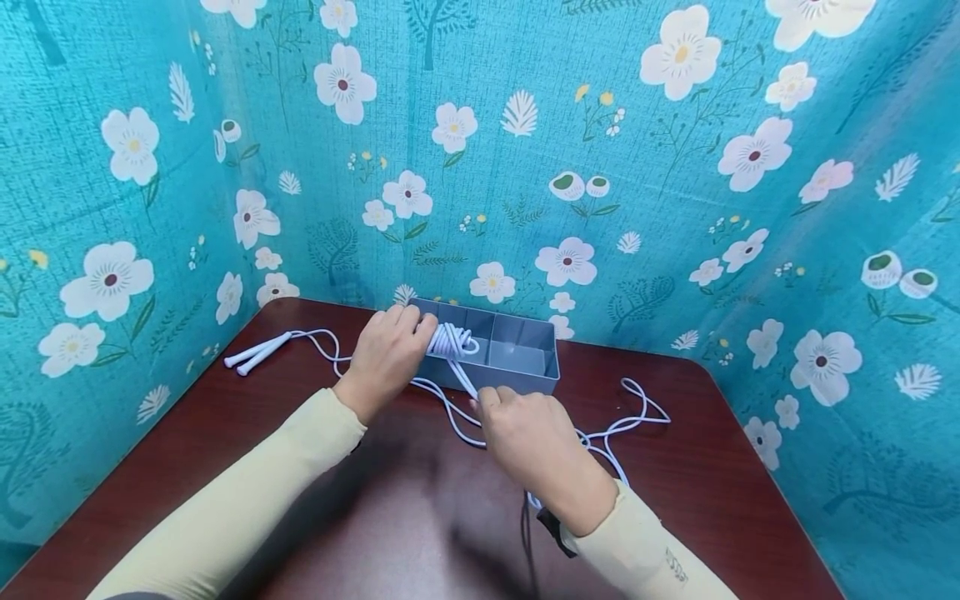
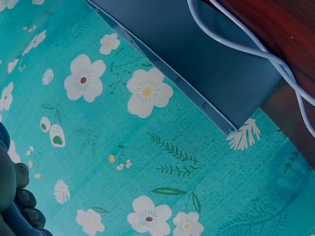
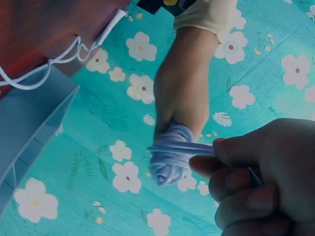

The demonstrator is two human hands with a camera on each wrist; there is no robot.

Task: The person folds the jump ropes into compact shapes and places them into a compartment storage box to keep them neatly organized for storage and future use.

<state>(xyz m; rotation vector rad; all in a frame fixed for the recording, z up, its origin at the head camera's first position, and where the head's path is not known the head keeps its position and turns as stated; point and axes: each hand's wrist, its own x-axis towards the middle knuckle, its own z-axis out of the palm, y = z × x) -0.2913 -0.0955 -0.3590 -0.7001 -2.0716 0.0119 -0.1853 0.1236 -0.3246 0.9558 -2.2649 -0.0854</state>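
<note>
Holding a coiled bundle of white rope [image 1: 452, 340] above the grey divided box [image 1: 525, 357], the left hand [image 1: 386, 357] grips it while the right hand [image 1: 525, 433] pinches the taut strand (loose slack trails across the table [image 1: 300, 467]); easing tension could unravel the coil

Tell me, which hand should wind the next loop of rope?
Probably the right hand: it pinches the free rope leading to the bundle, which the left hand grips.
</note>
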